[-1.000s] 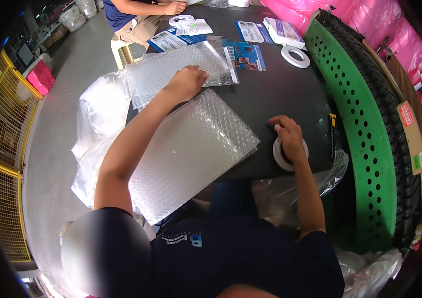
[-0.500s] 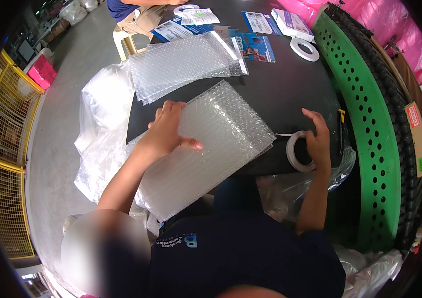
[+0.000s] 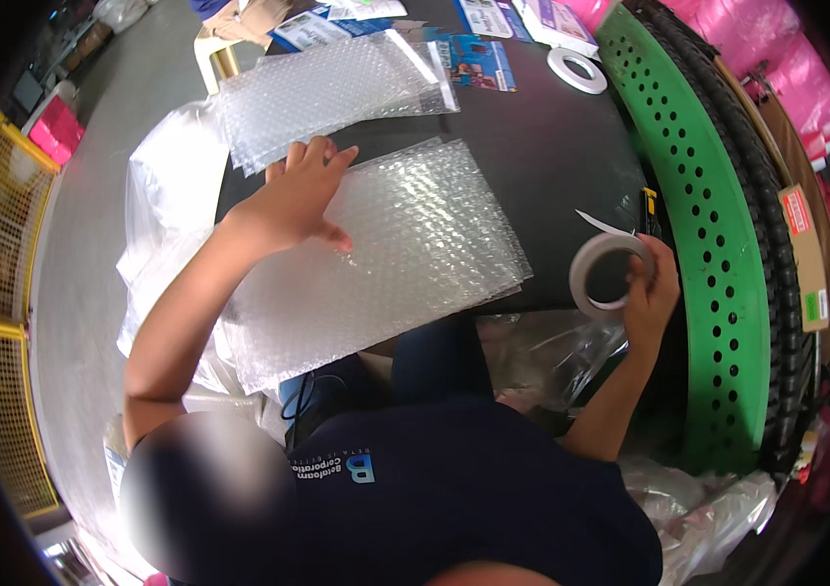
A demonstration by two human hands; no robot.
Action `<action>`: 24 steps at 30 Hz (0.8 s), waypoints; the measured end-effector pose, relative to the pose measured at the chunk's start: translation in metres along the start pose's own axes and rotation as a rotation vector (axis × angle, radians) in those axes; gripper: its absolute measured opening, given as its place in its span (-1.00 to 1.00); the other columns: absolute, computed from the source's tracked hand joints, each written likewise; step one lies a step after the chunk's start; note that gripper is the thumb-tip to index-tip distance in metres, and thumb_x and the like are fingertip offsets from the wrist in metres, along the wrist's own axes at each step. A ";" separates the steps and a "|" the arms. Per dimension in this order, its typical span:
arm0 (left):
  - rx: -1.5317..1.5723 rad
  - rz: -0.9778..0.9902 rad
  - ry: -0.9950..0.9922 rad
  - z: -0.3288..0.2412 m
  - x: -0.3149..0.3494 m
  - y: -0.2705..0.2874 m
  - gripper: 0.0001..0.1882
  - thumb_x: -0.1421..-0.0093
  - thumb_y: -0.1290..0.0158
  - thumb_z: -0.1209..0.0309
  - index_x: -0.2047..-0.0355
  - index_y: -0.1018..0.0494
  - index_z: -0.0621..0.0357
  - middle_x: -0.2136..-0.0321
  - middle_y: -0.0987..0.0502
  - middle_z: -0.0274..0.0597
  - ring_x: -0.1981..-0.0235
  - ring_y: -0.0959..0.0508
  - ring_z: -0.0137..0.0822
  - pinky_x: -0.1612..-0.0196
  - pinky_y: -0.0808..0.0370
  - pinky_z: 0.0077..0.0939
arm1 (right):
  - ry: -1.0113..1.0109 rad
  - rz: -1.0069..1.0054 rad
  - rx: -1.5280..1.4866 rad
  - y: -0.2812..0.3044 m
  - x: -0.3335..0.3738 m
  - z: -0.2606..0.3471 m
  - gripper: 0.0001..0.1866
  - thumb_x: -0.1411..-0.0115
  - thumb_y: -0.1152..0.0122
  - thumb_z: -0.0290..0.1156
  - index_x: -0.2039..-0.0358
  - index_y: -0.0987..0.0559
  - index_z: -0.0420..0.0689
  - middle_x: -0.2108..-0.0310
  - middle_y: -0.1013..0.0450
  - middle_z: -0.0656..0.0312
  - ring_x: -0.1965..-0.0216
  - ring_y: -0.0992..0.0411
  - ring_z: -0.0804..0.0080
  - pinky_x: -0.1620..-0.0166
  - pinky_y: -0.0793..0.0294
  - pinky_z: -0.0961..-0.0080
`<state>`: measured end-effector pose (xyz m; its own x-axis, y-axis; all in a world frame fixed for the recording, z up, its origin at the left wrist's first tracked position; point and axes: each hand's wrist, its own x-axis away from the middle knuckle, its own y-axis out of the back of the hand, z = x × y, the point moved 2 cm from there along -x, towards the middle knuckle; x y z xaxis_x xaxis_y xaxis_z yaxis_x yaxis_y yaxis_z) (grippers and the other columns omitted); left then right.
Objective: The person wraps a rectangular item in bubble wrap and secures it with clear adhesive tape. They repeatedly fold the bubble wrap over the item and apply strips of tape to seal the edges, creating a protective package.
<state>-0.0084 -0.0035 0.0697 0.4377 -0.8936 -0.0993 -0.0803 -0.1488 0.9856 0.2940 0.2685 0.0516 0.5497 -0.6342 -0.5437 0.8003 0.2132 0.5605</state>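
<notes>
Nearest me, the bubble-wrap piece (image 3: 400, 249) lies slantwise on the counter (image 3: 522, 137), its near corner jutting past the edge toward my lap. To handle it well, I'd judge it best to press the layers lightly so they don't slide, since their right-hand edges don't quite match, and to hold the tape's free end (image 3: 602, 223) clear of the plastic so it doesn't catch too soon.

My right hand (image 3: 657, 288) holds the tape roll (image 3: 583, 278) by its right side, fingers curled into the ring, just right of the wrap; the forearm rises from below, bent at the elbow. My left hand (image 3: 300, 200) is spread wide, palm down, thumb well out, over the wrap's left part; it grasps nothing, and I cannot tell how firmly it presses. That elbow swings out to the left.

Past the roll is a yellow-ended cutter (image 3: 649, 202). Farther off lie a stack of bubble pouches (image 3: 327, 93), a blue picture card (image 3: 481, 66) and a second tape roll (image 3: 586, 88).
</notes>
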 end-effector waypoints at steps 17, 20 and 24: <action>1.408 0.571 0.180 -0.086 -0.024 -0.008 -0.85 -0.22 -0.06 0.42 0.34 -0.45 0.28 0.44 -0.48 -0.31 0.42 -0.48 -0.53 0.29 -0.48 -0.65 | 0.389 0.044 0.008 -0.022 0.061 0.119 -0.67 -0.02 -0.23 -0.64 0.14 -0.53 -0.24 0.38 -0.42 0.07 0.46 -0.45 0.27 0.46 -0.44 0.45; 0.989 0.186 -0.055 -0.075 -0.039 -0.012 -0.90 -0.22 -0.01 0.49 0.36 -0.41 0.30 0.50 -0.48 -0.21 0.48 -0.47 -0.49 0.37 -0.44 -0.58 | 0.286 0.188 -0.097 -0.023 0.063 0.125 -0.64 -0.02 -0.24 -0.62 0.11 -0.52 -0.21 0.40 -0.43 0.08 0.49 -0.45 0.27 0.47 -0.43 0.45; 0.539 -0.293 -0.132 -0.054 -0.071 -0.004 -0.93 -0.22 0.02 0.52 0.35 -0.38 0.30 0.57 -0.44 -0.11 0.54 -0.44 -0.43 0.44 -0.38 -0.49 | 0.156 0.469 -0.005 -0.018 0.069 0.127 -0.59 -0.05 -0.22 -0.56 0.02 -0.51 -0.11 0.50 -0.38 0.16 0.59 -0.40 0.28 0.51 -0.39 0.40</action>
<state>0.0095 0.0832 0.0805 0.3989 -0.8227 -0.4051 -0.4289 -0.5579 0.7105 0.2873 0.1264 0.0835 0.8802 -0.3497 -0.3208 0.4586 0.4529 0.7646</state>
